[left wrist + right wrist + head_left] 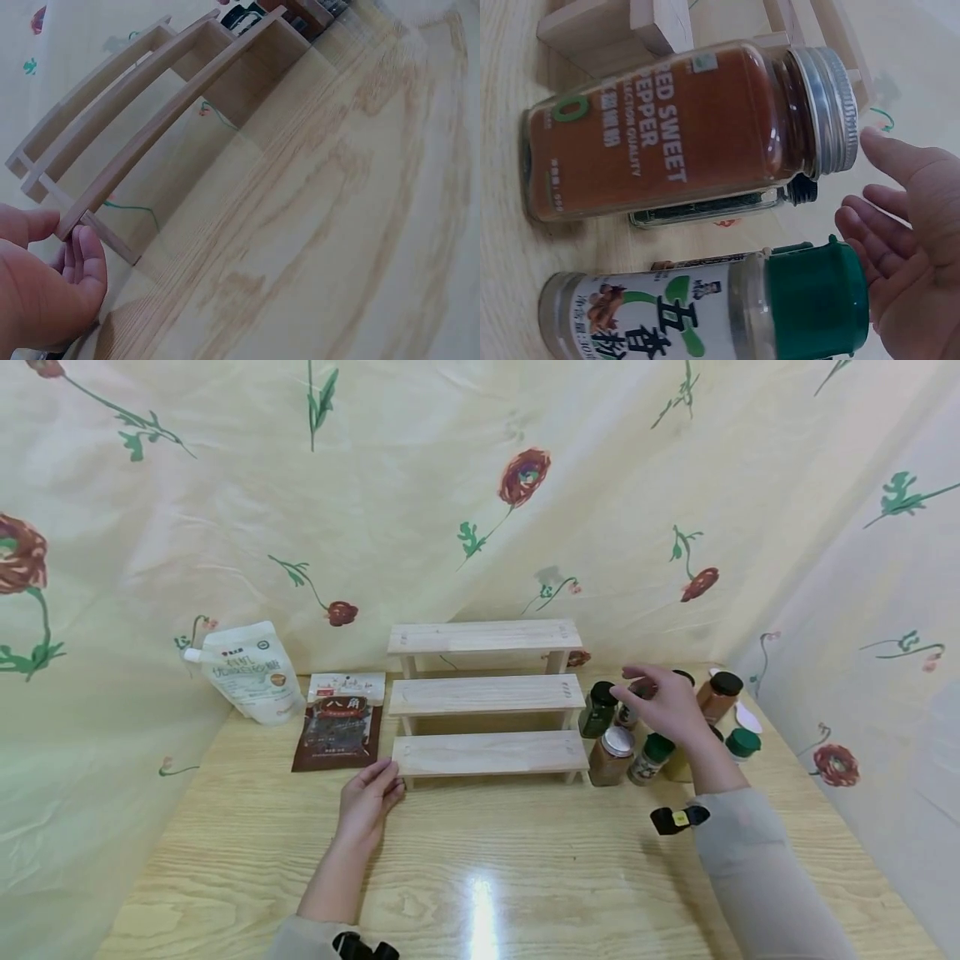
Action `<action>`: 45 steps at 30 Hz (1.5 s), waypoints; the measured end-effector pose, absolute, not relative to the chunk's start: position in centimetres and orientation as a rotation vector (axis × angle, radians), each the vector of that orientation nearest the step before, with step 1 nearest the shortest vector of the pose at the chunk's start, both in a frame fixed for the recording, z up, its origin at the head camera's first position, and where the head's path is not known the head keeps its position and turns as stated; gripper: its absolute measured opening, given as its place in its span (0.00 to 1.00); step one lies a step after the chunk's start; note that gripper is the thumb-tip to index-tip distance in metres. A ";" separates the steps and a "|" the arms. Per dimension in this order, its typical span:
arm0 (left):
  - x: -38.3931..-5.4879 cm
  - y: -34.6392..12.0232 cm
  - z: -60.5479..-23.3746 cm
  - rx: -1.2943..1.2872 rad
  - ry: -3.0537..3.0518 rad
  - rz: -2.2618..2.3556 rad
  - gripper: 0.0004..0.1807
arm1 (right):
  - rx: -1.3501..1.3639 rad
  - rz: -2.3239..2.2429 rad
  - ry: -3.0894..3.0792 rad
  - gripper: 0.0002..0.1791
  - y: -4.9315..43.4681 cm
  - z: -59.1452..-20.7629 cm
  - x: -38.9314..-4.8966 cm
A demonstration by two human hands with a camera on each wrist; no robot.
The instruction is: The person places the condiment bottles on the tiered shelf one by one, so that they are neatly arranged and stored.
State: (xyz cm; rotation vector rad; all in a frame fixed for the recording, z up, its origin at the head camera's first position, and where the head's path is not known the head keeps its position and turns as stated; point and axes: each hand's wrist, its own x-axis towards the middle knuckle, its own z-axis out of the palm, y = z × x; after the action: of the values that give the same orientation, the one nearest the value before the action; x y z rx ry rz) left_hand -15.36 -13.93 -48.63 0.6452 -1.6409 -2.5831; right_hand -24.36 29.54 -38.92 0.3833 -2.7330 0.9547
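A three-tier wooden step rack stands at the middle of the table. My left hand pinches the left end of its lowest board between thumb and fingers, close up in the left wrist view. Over the spice jars at the right, my right hand hovers with fingers apart, holding nothing. In the right wrist view its thumb is near the silver lid of a red sweet pepper jar. Below that shows a green-capped spice bottle, and behind, partly hidden, a black-capped jar of green contents.
Left of the rack lie a brown packet and a white spouted pouch leaning at the wall cloth. Farther right are a black-lidded jar, another green-capped bottle and a white spoon-like piece. Flowered cloth covers the walls.
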 end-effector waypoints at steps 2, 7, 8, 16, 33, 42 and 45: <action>-15.5 -13.9 -48.7 0.657 -1.629 -2.590 0.20 | 0.398 0.924 -2.759 0.28 29.6 -38.9 -24.7; -15.6 -13.8 -48.8 0.692 -1.628 -2.599 0.23 | 0.432 0.890 -2.827 0.26 29.8 -39.3 -25.5; -15.6 -13.7 -48.8 0.697 -1.628 -2.600 0.22 | 0.437 0.889 -2.839 0.26 29.8 -39.4 -25.6; -15.6 -13.7 -48.5 0.689 -1.625 -2.602 0.24 | 0.503 0.883 -2.902 0.30 29.7 -39.6 -25.9; -15.5 -13.8 -48.7 0.652 -1.642 -2.598 0.21 | 0.512 0.873 -2.959 0.31 29.2 -39.9 -26.4; -15.6 -13.5 -48.5 0.656 -1.670 -2.595 0.25 | 0.523 0.851 -2.917 0.29 29.2 -39.9 -26.4; -15.6 -13.5 -48.5 0.667 -1.670 -2.594 0.25 | 0.517 0.863 -2.877 0.28 29.3 -39.8 -26.1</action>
State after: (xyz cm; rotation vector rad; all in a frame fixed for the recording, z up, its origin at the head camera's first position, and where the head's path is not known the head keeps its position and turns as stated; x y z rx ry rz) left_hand -15.60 -13.50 -48.52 0.6674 -1.6698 -2.5941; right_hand -26.11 29.32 -39.82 0.5172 -2.8769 0.8634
